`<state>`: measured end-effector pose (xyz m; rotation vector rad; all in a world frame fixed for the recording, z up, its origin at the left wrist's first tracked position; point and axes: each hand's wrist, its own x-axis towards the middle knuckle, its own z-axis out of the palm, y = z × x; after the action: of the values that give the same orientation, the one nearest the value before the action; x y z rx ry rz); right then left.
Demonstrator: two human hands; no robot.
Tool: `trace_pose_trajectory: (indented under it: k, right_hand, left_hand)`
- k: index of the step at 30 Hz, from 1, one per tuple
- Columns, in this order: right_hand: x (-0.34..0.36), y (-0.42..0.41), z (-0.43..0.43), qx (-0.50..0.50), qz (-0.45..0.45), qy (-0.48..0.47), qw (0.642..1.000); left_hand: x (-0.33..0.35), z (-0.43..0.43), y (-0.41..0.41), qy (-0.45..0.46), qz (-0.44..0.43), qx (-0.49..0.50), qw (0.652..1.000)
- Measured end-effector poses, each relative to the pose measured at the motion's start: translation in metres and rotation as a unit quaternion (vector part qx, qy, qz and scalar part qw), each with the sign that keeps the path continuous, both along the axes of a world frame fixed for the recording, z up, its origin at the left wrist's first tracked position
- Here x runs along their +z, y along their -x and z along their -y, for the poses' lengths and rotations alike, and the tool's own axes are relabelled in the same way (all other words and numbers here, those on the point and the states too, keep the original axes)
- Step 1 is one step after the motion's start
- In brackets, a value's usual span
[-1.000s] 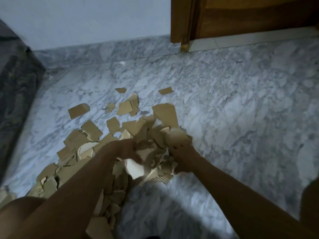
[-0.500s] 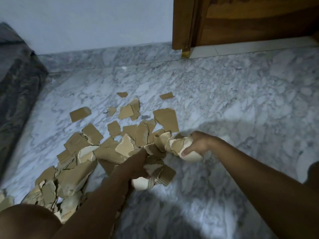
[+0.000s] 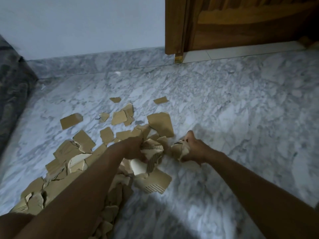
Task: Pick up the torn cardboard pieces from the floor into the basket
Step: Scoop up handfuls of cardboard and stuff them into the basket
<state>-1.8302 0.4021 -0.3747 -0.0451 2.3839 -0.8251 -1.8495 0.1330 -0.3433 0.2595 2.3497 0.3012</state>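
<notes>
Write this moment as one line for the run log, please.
phase: gathering | left hand: grips torn brown cardboard pieces | right hand: grips more pieces | many pieces on grey marble floor | basket: not in view

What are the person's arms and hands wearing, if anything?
Nothing visible. The left hand and right hand are bare, without gloves or rings that show. The left forearm and right forearm are bare up to the frame edge: no sleeve, watch or band in view.

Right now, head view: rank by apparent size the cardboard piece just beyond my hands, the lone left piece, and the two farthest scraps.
Largest: central cardboard piece
Then: lone left piece
Smallest: right scrap and left scrap, too alike to rank.
</notes>
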Motion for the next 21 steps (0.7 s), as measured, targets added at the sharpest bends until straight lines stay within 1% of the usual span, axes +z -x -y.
trace_pose_trajectory:
  k: [2,5,6,9,11,13,16,18,21]
  right_hand:
    - [0.015,0.005,-0.023,-0.001,-0.002,-0.027,1.000]
    - [0.019,0.008,-0.048,0.018,-0.048,-0.143,0.988]
    - [0.014,0.004,-0.055,0.018,-0.062,-0.166,0.984]
    - [-0.014,-0.025,-0.066,-0.007,-0.068,-0.205,0.976]
    - [-0.030,-0.044,-0.066,-0.032,-0.076,-0.222,0.972]
    - [-0.036,-0.049,-0.066,-0.045,-0.092,-0.221,0.970]
    - [-0.028,-0.039,-0.066,-0.059,-0.058,-0.215,0.973]
    - [-0.013,-0.025,-0.067,-0.100,-0.022,-0.155,0.983]
    - [0.022,0.003,-0.057,-0.142,-0.031,-0.069,0.987]
  left_hand:
    - [0.000,-0.015,0.013,-0.016,-0.018,-0.013,1.000]
    - [-0.014,-0.045,0.022,-0.019,-0.051,-0.049,0.997]
    - [-0.021,-0.054,0.022,-0.010,-0.064,-0.061,0.996]
    - [-0.057,-0.069,0.023,0.041,-0.106,-0.102,0.988]
    - [-0.067,-0.074,0.018,0.054,-0.119,-0.100,0.986]
    - [-0.064,-0.077,0.012,0.056,-0.130,-0.090,0.986]
    - [-0.059,-0.077,0.009,0.045,-0.154,-0.071,0.985]
    - [-0.053,-0.074,0.009,-0.005,-0.147,-0.048,0.988]
    - [-0.029,-0.066,0.013,-0.099,-0.141,0.011,0.985]
